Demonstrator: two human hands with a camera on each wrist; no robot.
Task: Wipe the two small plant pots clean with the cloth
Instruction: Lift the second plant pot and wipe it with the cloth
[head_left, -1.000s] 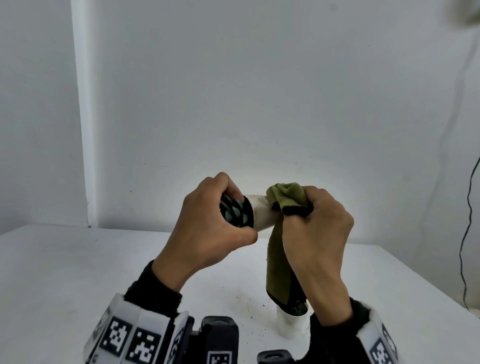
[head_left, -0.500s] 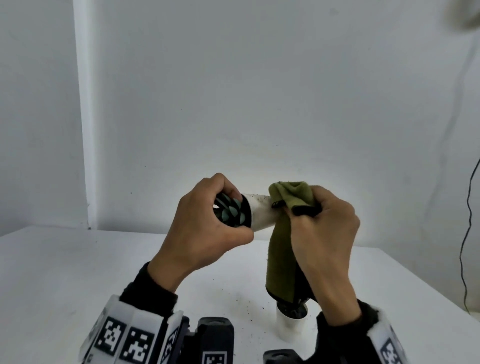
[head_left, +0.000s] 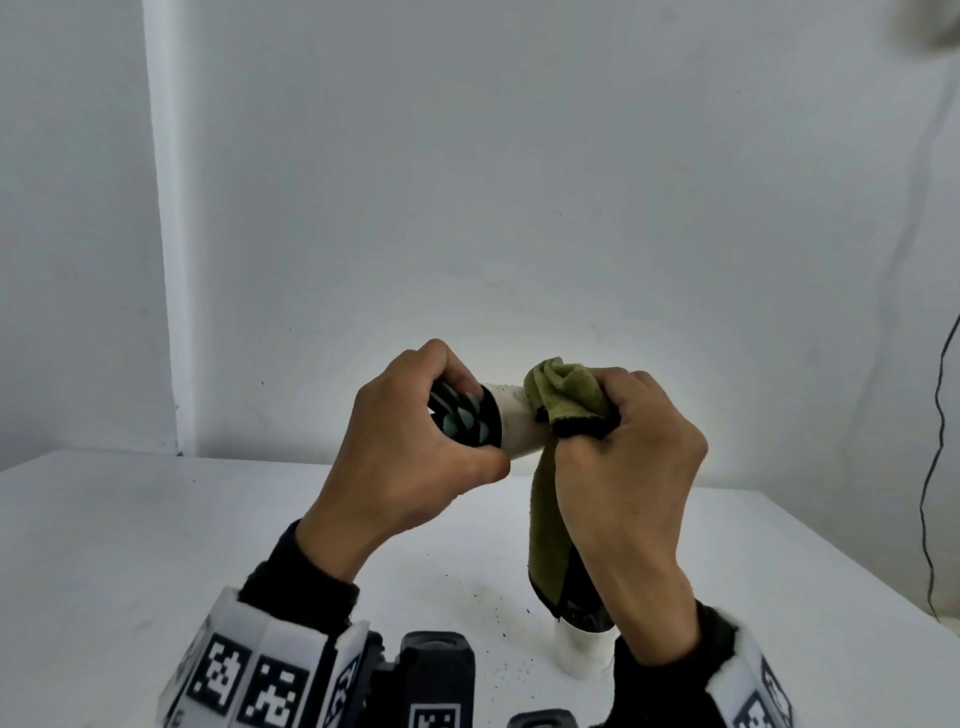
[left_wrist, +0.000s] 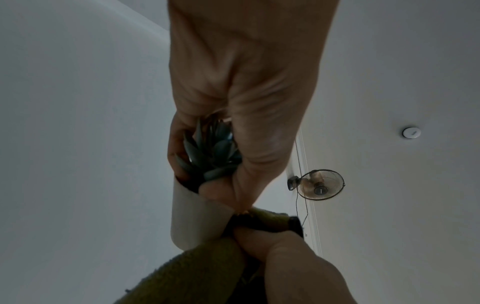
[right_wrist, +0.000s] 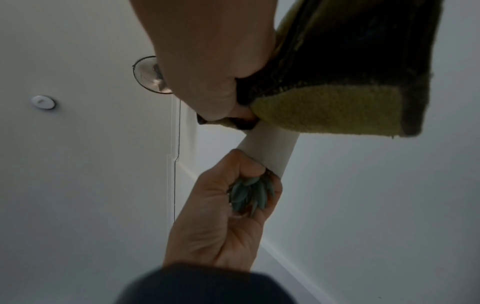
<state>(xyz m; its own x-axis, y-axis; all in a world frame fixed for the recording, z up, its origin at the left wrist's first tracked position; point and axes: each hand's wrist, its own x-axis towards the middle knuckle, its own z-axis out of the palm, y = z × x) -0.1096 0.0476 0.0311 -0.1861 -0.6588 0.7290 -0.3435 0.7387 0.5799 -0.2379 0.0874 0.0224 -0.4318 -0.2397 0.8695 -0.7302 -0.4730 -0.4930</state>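
While held sideways, pot (head_left: 511, 423): left hand (head_left: 410, 457) grips its leafy rim.
Cloth (head_left: 563, 397): right hand (head_left: 631, 467) clamps it on the pot's base.
Second pot (head_left: 582, 649): on table (head_left: 130, 519), 6 o'clock of cloth.

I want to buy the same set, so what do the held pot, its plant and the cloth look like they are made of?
Pot: smooth matte white, either ceramic or plastic; the even, seamless wall leaves that open.
Plant: blue-green succulent leaves, stiff and uniform, possibly artificial plastic; the pictures cannot settle it.
Cloth: olive-green fabric with a fuzzy nap and dark stitched edging, like microfibre or terry.
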